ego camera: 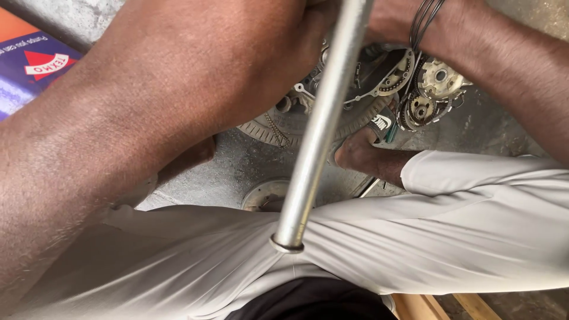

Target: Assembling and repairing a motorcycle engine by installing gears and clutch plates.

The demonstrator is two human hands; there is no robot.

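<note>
On the concrete floor, near the top edge of view, lies a toothed metal assembly. Above it both hands, left hand and right hand, close around a long steel pipe; fingers mostly hidden.

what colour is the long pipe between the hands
Shiny silver-grey bare metal, the long pipe shows best in the head view, running from near the left hand down over pale trousers.

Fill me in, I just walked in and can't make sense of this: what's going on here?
A person crouches over a toothed metal wheel assembly on the concrete floor. The left hand and right hand meet at the top of a long steel pipe angled over it. A bare foot rests at the wheel's edge.
</note>
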